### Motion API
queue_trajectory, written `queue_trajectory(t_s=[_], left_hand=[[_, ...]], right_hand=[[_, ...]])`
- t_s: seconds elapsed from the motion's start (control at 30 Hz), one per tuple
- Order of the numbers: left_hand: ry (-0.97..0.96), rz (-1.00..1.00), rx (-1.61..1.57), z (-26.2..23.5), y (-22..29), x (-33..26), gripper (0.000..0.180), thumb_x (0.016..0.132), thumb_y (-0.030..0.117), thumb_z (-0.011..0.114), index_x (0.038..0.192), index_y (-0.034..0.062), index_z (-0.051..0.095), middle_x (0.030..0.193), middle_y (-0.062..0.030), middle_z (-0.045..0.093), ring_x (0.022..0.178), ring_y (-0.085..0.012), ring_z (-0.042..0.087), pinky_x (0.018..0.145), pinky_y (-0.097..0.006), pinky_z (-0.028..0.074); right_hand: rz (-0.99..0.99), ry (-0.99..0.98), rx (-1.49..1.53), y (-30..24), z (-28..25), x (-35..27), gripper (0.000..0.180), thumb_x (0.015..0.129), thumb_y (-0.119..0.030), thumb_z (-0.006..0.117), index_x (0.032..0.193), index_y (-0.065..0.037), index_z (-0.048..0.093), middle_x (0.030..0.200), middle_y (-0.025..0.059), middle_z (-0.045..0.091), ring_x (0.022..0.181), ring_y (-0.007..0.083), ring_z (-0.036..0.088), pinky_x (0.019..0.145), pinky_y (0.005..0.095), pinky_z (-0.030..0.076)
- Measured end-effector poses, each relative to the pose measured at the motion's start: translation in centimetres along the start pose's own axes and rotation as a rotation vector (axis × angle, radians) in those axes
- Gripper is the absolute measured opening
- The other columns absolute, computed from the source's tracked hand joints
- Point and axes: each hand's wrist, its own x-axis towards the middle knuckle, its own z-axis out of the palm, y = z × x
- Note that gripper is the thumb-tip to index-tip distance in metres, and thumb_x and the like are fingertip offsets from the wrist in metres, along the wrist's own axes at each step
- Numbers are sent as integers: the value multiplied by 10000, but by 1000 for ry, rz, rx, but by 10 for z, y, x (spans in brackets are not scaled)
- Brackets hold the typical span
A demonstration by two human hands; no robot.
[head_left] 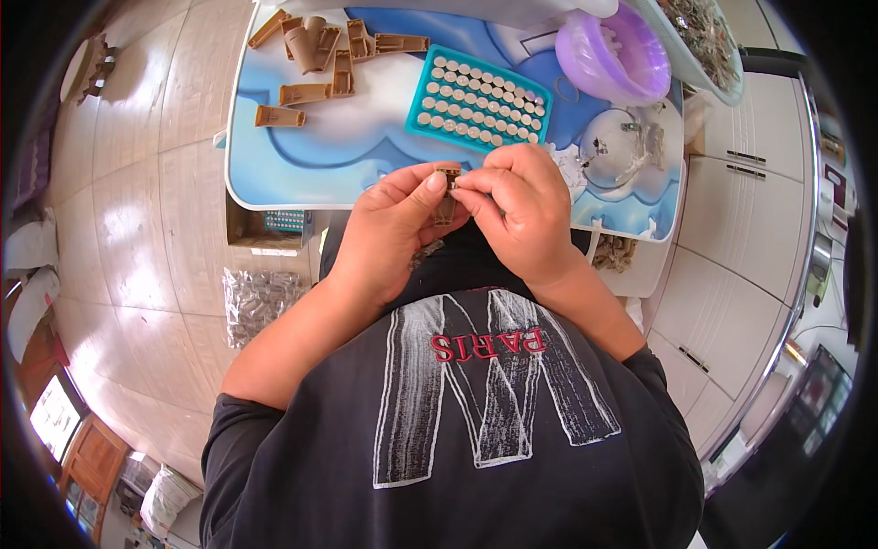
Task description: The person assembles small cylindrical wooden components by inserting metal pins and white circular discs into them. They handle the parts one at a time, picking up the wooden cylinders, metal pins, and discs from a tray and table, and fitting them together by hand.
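Observation:
Just off the table's near edge, my left hand grips a small brown plastic casing upright, thumb along its side. My right hand pinches at the casing's upper part, thumb and forefinger pressed together; a tiny pale bit shows there, too small to name. Beyond my hands lies a teal tray with rows of round silvery discs. Several similar brown casings are scattered on the far left of the table, some stacked on each other.
The blue-and-white table also bears a purple bowl, a clear round dish with small metal parts and a pale green basin at the far right. Below left are an open box and a clear bag of small pieces.

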Motion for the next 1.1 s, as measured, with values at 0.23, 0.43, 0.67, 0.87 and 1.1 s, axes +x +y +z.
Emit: queue_trajectory(t_s=[0.23, 0.43, 0.67, 0.87, 1.1], left_hand=[[26, -9, 25, 1, 0, -1, 317, 961, 223, 492, 1181, 0, 539, 1063, -101, 629, 969, -174, 625, 893, -338, 504], [49, -18, 41, 6, 3, -3, 339, 962, 230, 490, 1202, -6, 521, 1084, -138, 624, 977, -203, 627, 890, -345, 507], [65, -17, 10, 8, 5, -4, 298, 958, 195, 504, 1145, -34, 548, 1036, -132, 635, 951, -200, 633, 864, -315, 509], [18, 4, 1, 4, 0, -1, 317, 967, 216, 480, 1169, -20, 547, 1042, -96, 634, 953, -166, 627, 880, -319, 508], [16, 23, 1, 2, -2, 0, 311, 971, 210, 471, 1167, -20, 546, 1039, -94, 633, 957, -169, 625, 893, -335, 502]], right_hand=[[-17, 12, -10, 6, -3, -4, 138, 658, -53, 727, 773, -59, 652, 734, 39, 543, 678, 232, 544, 594, 342, 424], [78, 101, -226, 37, -3, -3, 158, 653, -58, 736, 798, -72, 676, 765, 41, 569, 706, 231, 552, 606, 334, 435], [46, 108, -168, 31, -6, -1, 150, 633, -52, 743, 754, -59, 655, 780, 43, 565, 711, 233, 545, 606, 337, 433], [7, 20, 16, 7, 0, 1, 154, 626, -38, 742, 736, -53, 636, 769, 52, 549, 694, 240, 530, 599, 342, 425], [-84, 4, -3, 3, 4, 0, 135, 659, -27, 716, 768, -57, 641, 759, 40, 551, 692, 237, 532, 594, 346, 428]])
